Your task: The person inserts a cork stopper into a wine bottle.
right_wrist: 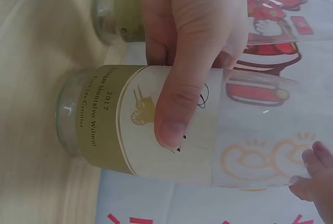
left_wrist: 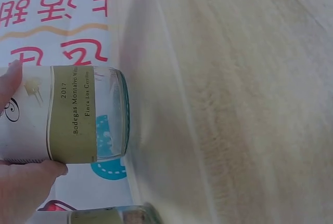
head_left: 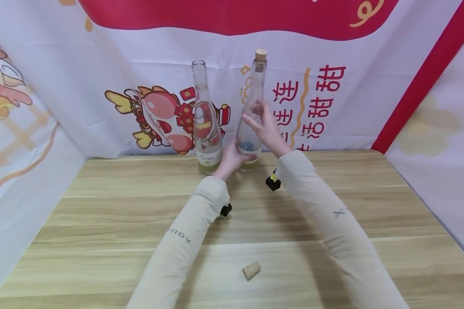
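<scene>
A clear glass bottle (head_left: pixel 257 83) with a cork (head_left: pixel 261 55) in its mouth stands at the back of the table, tilted a little. My left hand (head_left: pixel 232 159) grips it low down, thumb and fingers around the cream and olive label (left_wrist: pixel 73 115). Higher up, on the bottle's shoulder, my right hand (head_left: pixel 268 128) holds the glass between thumb and fingers; some fingers are hidden or blurred. Close on the left stands a second glass bottle (head_left: pixel 206 116), upright, its mouth uncorked. Nearer the front, a loose cork (head_left: pixel 251 270) lies on its side.
The wooden table (head_left: pixel 120 214) ends at a white and red printed cloth (head_left: pixel 147 56) right behind the bottles. More cloth hangs at both sides. Small black wrist devices (head_left: pixel 273 182) hang below the sleeves.
</scene>
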Demonstrator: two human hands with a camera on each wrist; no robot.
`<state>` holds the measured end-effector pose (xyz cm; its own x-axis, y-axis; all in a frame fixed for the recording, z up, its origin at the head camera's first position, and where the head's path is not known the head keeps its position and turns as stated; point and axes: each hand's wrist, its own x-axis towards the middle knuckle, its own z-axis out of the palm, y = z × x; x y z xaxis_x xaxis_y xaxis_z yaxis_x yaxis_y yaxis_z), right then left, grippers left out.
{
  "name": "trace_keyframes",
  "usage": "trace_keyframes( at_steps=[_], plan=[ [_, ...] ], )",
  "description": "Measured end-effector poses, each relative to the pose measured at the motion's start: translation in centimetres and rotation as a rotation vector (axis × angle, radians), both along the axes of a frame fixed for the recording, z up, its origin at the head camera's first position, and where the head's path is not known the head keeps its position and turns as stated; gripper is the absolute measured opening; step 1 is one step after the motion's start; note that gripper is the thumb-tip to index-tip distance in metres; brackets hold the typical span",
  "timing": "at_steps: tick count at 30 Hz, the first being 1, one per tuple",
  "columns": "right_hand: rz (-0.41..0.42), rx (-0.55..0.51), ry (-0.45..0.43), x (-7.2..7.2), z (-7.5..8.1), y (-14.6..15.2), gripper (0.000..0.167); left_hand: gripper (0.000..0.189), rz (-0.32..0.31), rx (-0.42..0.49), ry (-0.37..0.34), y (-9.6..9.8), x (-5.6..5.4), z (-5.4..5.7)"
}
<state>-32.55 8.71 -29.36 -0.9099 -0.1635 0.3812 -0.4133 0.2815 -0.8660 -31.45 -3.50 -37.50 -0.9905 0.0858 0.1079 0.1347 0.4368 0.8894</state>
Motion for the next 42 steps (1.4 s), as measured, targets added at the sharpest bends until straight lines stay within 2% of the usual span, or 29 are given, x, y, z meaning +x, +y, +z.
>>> trace_keyframes(
  at_steps=[12,14,17,20,22,26,32,36,39,42],
  plan=[
    [-0.055,0.133,-0.038,-0.5,-0.4,-0.4,0.069,0.084,-0.041,0.017,-0.027,-0.2,-0.9,-0.9],
    [-0.059,0.129,-0.051,-0.6,-0.5,-0.4,0.07,0.082,-0.044,0.019,-0.032,-0.2,-0.8,-0.9],
    [-0.074,0.159,-0.117,-0.4,-0.6,-0.2,0.074,0.081,-0.037,0.009,-0.059,-0.2,-0.1,-0.9],
    [-0.078,0.229,-0.192,0.0,-1.2,0.2,0.077,0.078,-0.023,-0.045,-0.097,-0.5,0.8,-0.9],
    [-0.067,0.282,-0.205,0.4,-1.7,0.6,0.075,0.076,-0.037,-0.082,-0.112,-0.8,1.5,-0.7],
    [-0.018,0.367,-0.205,1.2,-2.9,1.3,0.067,0.072,-0.108,-0.151,-0.129,-1.6,2.5,-0.8],
    [0.065,0.524,-0.321,2.4,-4.6,2.1,0.062,0.074,-0.188,-0.292,-0.262,-3.5,3.9,-0.8],
    [0.149,0.669,-0.367,3.2,-5.3,2.0,0.062,0.063,-0.254,-0.408,-0.291,-5.2,4.4,-0.5],
    [0.232,0.692,-0.387,3.9,-5.6,1.4,0.064,0.055,-0.288,-0.468,-0.308,-6.7,4.6,0.0],
    [0.226,0.734,-0.441,4.6,-5.6,0.5,0.064,0.051,-0.303,-0.489,-0.334,-8.0,4.6,0.9]
  ],
)
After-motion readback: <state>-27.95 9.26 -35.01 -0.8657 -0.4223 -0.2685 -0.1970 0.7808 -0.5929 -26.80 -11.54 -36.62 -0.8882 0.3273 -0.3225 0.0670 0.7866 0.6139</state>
